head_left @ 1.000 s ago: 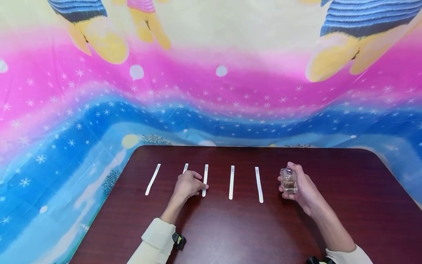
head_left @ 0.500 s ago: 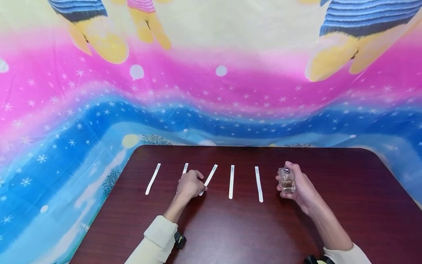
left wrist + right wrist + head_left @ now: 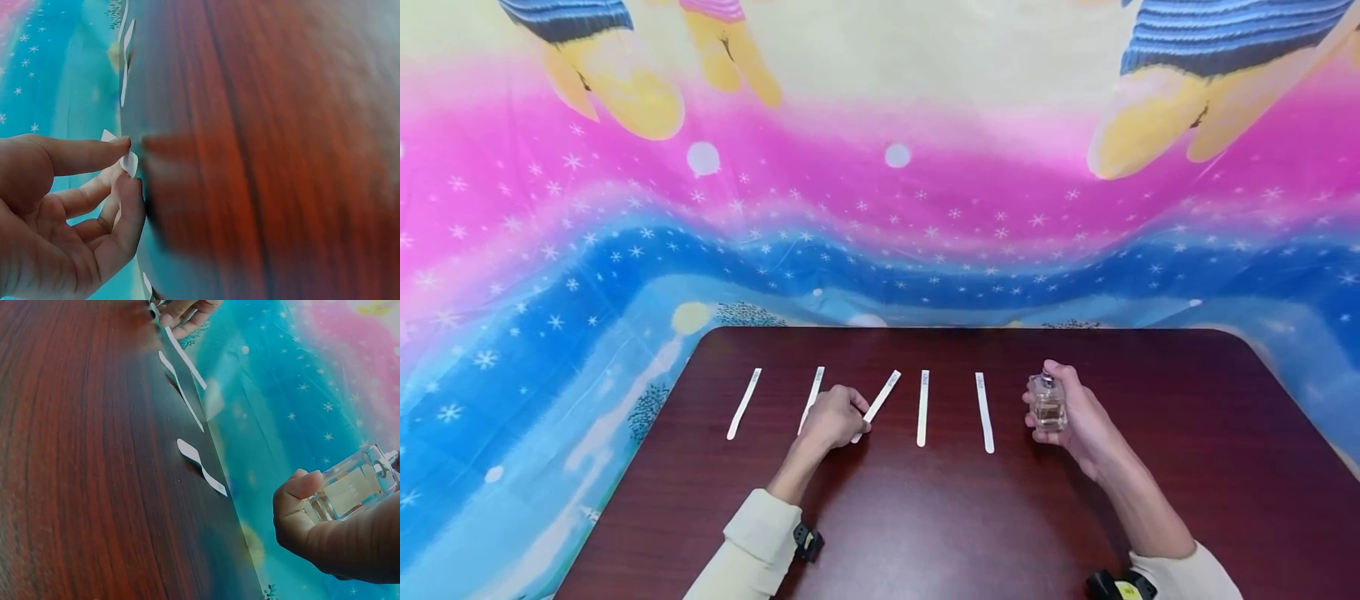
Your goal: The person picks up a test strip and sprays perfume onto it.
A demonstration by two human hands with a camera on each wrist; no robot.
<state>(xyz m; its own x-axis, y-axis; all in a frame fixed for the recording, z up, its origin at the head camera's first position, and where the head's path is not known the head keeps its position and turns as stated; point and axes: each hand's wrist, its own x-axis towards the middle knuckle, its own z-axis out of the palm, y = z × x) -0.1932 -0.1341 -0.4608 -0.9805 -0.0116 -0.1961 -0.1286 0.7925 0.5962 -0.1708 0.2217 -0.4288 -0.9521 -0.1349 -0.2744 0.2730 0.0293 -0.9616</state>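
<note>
My left hand [image 3: 831, 419] pinches the rounded lower end of a white paper test strip [image 3: 882, 395], the middle one of a row. This strip slants up to the right, and in the left wrist view its end [image 3: 130, 162] shows between thumb and finger. On the right, my right hand [image 3: 1090, 437] grips a clear glass perfume bottle [image 3: 1047, 407] with pale amber liquid. The bottle is upright in the head view, one digit on its silver top. In the right wrist view, fingers and palm wrap the bottle [image 3: 350, 490].
Two strips lie left of the left hand, one [image 3: 743, 404] farthest out and one [image 3: 811, 400] partly behind the hand. Two more, one [image 3: 922, 408] and another [image 3: 985, 412], lie between the hands. A patterned cloth [image 3: 880, 208] hangs behind the dark red-brown table [image 3: 910, 525].
The middle strip, at first nearly straight, has swung so its top end points to the right, pinched by my left hand. My right hand has drifted slightly left with the perfume bottle.
</note>
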